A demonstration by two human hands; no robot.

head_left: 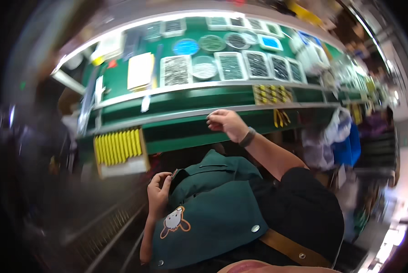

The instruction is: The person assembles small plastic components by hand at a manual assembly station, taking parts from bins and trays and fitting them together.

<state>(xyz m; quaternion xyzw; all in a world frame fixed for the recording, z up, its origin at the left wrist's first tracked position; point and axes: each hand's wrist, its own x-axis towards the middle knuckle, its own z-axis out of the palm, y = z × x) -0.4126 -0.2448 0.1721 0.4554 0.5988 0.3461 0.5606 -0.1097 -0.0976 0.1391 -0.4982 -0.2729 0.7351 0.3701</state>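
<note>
My right hand (227, 124) reaches over the near edge of the green workbench (176, 140), its fingers curled and pinched together. Anything between those fingertips is too small to make out. Low at the left, my left hand (159, 189) is closed beside my green apron (208, 223), with thumb and fingers around a small dark thing (174, 174) whose kind I cannot tell. A tray of yellow strips (120, 148) set side by side lies at the bench's left front. Beyond my right hand is a board with rows of yellow pieces (272, 94).
White trays of small parts (230, 66) and round dishes (204, 67) stand in rows across the bench. Yellow-handled tools (281, 118) hang at its front edge. At the right are a blue bin (347, 145) and clear plastic bags (317, 145).
</note>
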